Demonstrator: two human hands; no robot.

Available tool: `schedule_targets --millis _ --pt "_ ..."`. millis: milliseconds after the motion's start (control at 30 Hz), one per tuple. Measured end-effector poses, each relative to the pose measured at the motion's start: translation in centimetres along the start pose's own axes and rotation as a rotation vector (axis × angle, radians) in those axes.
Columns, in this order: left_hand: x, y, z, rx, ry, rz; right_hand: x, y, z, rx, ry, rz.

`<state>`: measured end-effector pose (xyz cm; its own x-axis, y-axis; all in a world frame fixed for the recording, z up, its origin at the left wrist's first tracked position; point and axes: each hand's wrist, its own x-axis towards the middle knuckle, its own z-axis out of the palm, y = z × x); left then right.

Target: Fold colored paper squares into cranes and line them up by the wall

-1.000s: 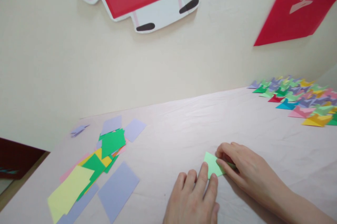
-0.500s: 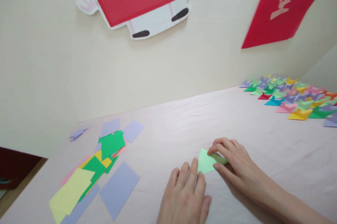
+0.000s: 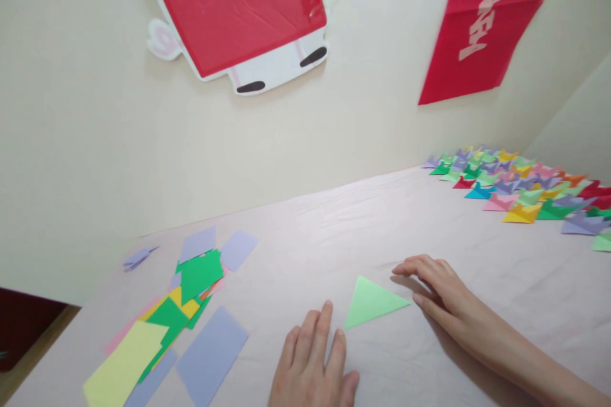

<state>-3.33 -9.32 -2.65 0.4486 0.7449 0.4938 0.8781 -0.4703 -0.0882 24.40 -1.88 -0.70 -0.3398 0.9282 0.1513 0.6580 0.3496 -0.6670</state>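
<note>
A light green paper triangle lies flat on the pale cloth-covered table, its narrow point toward the right. My left hand rests palm down just left of and below it, fingers spread, the index fingertip close to the triangle's lower left corner. To the triangle's right, my right hand hovers above the cloth with thumb and fingers apart and nothing between them. Its thumb tip is near the right point of the paper; a small gap shows between them.
Loose coloured sheets overlap at the left, including a yellow sheet, a green sheet and a lilac sheet. Folded lilac paper lies farther back. Rows of small folded paper figures stand at the right. A wall borders the table's back.
My right hand has let go of the green paper and moved right. My left hand has slid left, off the paper. The triangle now lies uncovered. The camera view has shifted slightly.
</note>
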Motion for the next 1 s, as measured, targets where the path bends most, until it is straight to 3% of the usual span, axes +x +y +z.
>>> schedule_targets --millis 167,300,467,600,767,867,1000 --pt "0.0 -0.6 0.8 -0.075 -0.042 0.01 0.1 -0.9 -0.3 0.063 -0.02 0.03" --pt "1.2 0.6 1.5 -0.221 -0.018 -0.034 0.9 -2.8 0.5 -0.05 -0.099 -0.072" --pt "1.9 1.4 1.9 -0.34 -0.022 -0.039 2.0 -4.3 1.8 -0.081 -0.108 -0.261" --pt "1.4 0.7 2.1 -0.217 -0.07 0.01 2.9 -4.6 2.1 -0.135 -0.061 -0.46" --pt "0.8 0.5 2.9 0.025 -0.074 0.109 4.3 -3.6 1.4 -0.362 0.069 -0.732" --pt "0.6 1.2 3.2 0.092 -0.02 0.143 4.3 -2.8 1.2 -0.451 0.065 -0.751" --pt "0.4 2.6 3.0 0.121 0.046 0.088 2.8 -2.5 1.5 -0.439 0.07 -0.69"
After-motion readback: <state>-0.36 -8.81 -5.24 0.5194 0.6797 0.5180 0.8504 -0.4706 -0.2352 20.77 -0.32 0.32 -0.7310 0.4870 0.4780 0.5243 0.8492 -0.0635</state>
